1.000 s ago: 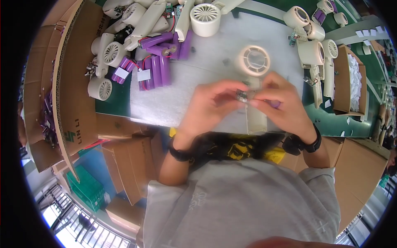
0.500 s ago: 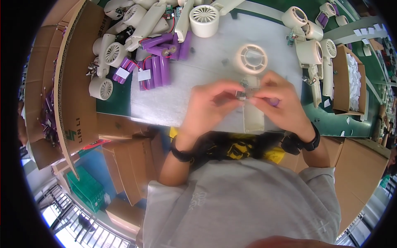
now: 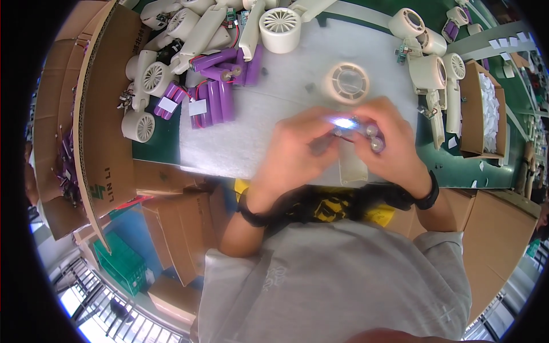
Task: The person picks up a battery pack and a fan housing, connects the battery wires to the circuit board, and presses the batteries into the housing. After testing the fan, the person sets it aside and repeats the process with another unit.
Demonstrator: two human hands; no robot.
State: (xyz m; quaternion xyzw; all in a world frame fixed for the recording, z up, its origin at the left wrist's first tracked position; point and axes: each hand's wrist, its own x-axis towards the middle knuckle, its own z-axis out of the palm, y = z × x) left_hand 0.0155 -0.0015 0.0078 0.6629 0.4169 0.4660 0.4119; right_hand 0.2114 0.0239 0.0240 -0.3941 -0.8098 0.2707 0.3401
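In front of me lies an off-white handheld fan shell with a round ring head [image 3: 347, 83] and a handle [image 3: 353, 167], partly covered by my hands. Above the handle my left hand [image 3: 300, 143] pinches a small circuit board [image 3: 343, 123] that glows bright white-blue. My right hand [image 3: 394, 134] is closed around a purple battery pack; two of its round cell ends [image 3: 374, 138] show between the fingers. A thin dark wire runs between the two hands. Motion and glare blur the fingertips, and most of the battery pack is hidden.
Several purple battery packs [image 3: 214, 103] lie at the left of the grey mat [image 3: 274, 103]. Off-white fan bodies [image 3: 280, 28] are heaped behind them, with more fan bodies [image 3: 428, 71] at the right. A tall cardboard box [image 3: 108, 103] borders the left; a carton of white pieces [image 3: 486, 108] stands far right.
The circuit board between my hands now shines brightly; before, it was unlit. My right hand has turned, bringing the battery pack's cell ends into view.
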